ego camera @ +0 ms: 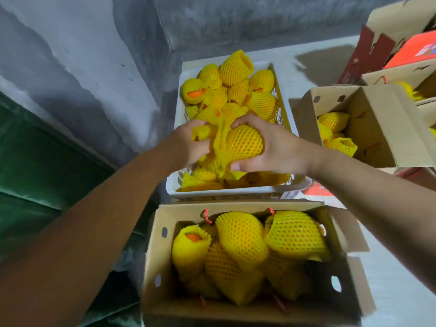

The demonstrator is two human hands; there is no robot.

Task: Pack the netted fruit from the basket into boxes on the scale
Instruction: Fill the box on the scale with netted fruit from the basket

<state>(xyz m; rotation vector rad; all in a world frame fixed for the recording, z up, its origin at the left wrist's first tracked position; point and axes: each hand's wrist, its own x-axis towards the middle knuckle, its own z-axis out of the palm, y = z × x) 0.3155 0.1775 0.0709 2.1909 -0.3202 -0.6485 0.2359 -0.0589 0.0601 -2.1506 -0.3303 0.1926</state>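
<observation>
Head view. The work surface is a pale, whitish bench (330,60) that runs to the right edge of the frame. Behind it and along the left side stands a grey, blotchy plastered wall (82,55) with a vertical corner line near the top centre. Below the wall at lower left lies a dark green surface (35,161); its material cannot be determined.

A white plastic basket (238,188) sits on the bench against the wall, filled with fruit in yellow foam netting (236,69). Both hands are over the near half of the basket. The right hand (280,147) grasps one netted fruit (245,142), fingers curled over its top and thumb pressed beneath. The left hand (188,142) has its fingers curled into the loose netting just beside that fruit, gripping a second netted piece (200,133).

Directly in front of the basket, nearest the camera, stands an open cardboard box (160,256), packed with netted fruit to near its rim. Red twisted cord handles (207,215) show at its far wall. The scale is not visible under it.

To the right, a second open cardboard box (377,128) holds a few netted fruit in its left part. Beyond it, at upper right, stand further cartons with red-orange panels (415,50).
</observation>
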